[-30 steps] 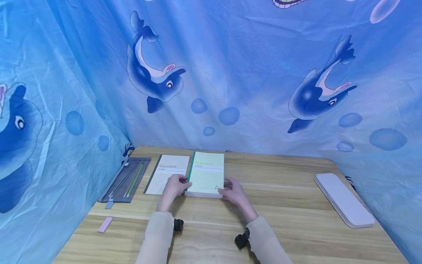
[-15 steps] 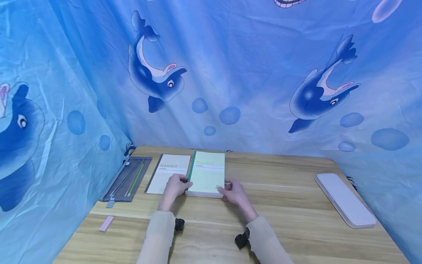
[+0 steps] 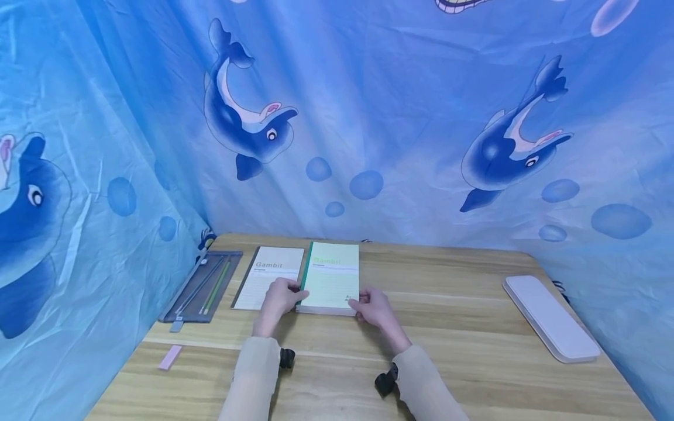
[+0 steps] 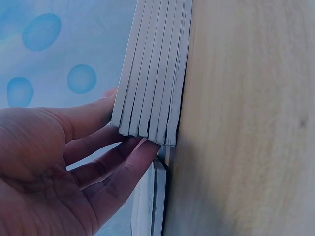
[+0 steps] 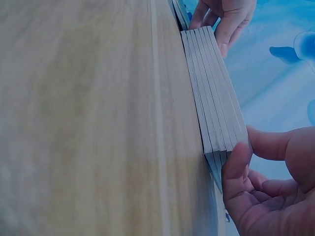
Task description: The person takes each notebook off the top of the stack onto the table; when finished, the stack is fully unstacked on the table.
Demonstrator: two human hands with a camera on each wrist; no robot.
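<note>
A stack of notebooks (image 3: 332, 279) lies on the bench (image 3: 447, 327) at its centre — a single notebook (image 3: 270, 276) at 9 o'clock touching it, a pencil case (image 3: 202, 286) further left, an eraser (image 3: 169, 357) at 7 o'clock, a closed case (image 3: 550, 318) well apart at 3 o'clock.

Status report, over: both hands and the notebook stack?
Left hand grips the notebook stack at its near left corner. Right hand pinches the near right corner. Stack flat on table. Single notebook close beside on the left.

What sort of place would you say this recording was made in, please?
Probably a makeshift study desk: a wooden table screened by dolphin-print cloth, with stacked notebooks and a pencil pouch.
</note>
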